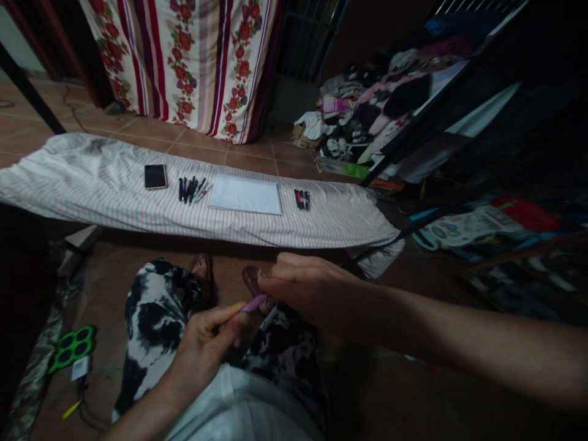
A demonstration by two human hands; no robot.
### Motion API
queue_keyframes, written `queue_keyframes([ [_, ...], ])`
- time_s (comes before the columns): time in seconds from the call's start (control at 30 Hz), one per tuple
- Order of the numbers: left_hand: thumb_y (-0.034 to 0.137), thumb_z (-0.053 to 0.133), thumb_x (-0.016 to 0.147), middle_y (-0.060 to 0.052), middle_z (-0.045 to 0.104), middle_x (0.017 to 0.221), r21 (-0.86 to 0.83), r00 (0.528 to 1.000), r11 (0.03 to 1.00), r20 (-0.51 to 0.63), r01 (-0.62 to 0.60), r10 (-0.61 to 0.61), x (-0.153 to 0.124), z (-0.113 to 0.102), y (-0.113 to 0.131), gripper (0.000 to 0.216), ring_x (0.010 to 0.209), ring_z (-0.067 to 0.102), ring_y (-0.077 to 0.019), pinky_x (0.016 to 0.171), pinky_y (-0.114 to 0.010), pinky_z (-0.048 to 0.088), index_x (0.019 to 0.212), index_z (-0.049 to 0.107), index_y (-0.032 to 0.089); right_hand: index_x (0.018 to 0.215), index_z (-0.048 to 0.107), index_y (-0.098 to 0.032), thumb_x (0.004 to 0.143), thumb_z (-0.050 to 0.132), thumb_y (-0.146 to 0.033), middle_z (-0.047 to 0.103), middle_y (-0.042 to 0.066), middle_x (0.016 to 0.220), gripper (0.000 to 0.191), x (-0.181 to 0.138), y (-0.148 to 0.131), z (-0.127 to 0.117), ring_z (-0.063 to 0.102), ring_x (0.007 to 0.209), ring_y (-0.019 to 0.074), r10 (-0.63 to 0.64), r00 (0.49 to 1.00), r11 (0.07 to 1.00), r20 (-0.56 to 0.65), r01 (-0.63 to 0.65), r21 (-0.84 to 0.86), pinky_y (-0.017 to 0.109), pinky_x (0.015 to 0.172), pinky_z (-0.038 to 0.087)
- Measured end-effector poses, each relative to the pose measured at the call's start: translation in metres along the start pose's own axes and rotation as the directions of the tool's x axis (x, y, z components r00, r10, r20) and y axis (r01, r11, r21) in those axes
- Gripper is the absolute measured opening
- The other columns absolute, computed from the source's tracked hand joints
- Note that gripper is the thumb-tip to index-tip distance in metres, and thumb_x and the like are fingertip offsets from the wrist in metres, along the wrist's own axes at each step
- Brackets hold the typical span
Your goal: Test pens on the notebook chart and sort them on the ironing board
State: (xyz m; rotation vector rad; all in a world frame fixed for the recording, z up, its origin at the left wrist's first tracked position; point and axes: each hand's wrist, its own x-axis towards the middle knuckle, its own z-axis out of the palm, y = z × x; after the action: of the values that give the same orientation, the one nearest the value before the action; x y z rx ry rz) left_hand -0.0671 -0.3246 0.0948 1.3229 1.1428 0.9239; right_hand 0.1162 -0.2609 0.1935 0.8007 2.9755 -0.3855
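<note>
Both my hands meet over my lap on a thin purple pen (254, 303). My left hand (206, 346) pinches its lower end with thumb and fingers. My right hand (307, 288) is closed round its upper end. On the striped cloth-covered board (114, 196) in front of me lie a spiral notebook (245, 196), a row of several pens (192, 190) to its left, a few more pens (302, 199) to its right, and a dark phone (155, 176).
A flowered mattress (193, 61) leans upright at the back. A heap of clothes (367, 116) fills the right rear. A green plastic object (71, 347) and cables lie on the tiled floor at my left. My feet in sandals (204, 272) rest below the board.
</note>
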Motion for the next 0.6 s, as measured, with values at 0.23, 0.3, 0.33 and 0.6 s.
queue_keyframes([
  [0.23,0.029,0.048,0.084,-0.002,0.056,0.061,0.225,0.965,0.94,-0.001,-0.255,0.262,-0.008,0.001,-0.009,0.026,0.057,0.052,-0.0103,0.051,-0.018,0.039,0.075,0.068,0.015,0.073,0.06,-0.016,0.087,0.041,-0.02,0.058,0.002,0.065,0.024,-0.002,-0.005,0.015,0.046,0.059,0.0122,0.135,0.991,0.991,-0.007,-0.135,-0.017,0.026,0.057,0.03],
  [0.3,0.026,0.048,0.084,-0.002,0.056,0.061,0.272,0.947,0.912,-0.007,-0.307,0.321,-0.008,0.003,-0.012,0.024,0.056,0.052,-0.01,0.051,-0.017,0.039,0.079,0.068,0.015,0.067,0.061,-0.016,0.087,0.04,-0.021,0.058,0.002,0.059,0.029,0.0,-0.006,0.018,0.046,0.053,0.0115,0.245,0.969,0.969,0.035,-0.246,0.025,0.026,0.053,0.028],
  [0.33,0.026,0.048,0.084,-0.001,0.056,0.06,0.28,0.948,0.911,-0.011,-0.303,0.319,-0.007,0.004,-0.013,0.023,0.055,0.052,-0.0099,0.051,-0.017,0.039,0.079,0.068,0.015,0.064,0.06,-0.016,0.088,0.039,-0.022,0.057,0.002,0.057,0.033,0.001,-0.005,0.018,0.046,0.051,0.0107,0.292,0.952,0.952,0.087,-0.299,0.071,0.025,0.051,0.028],
  [0.6,0.048,0.049,0.08,0.004,0.037,0.05,-0.021,0.994,0.995,0.048,0.095,-0.094,0.001,0.002,-0.001,0.04,0.047,0.032,-0.0074,0.042,-0.018,0.024,0.081,0.069,0.013,0.084,0.059,-0.015,0.088,0.043,-0.025,0.06,0.005,0.077,0.02,-0.001,0.006,0.009,0.05,0.073,0.0141,0.135,0.991,0.99,-0.001,-0.135,0.033,0.025,0.062,0.033],
])
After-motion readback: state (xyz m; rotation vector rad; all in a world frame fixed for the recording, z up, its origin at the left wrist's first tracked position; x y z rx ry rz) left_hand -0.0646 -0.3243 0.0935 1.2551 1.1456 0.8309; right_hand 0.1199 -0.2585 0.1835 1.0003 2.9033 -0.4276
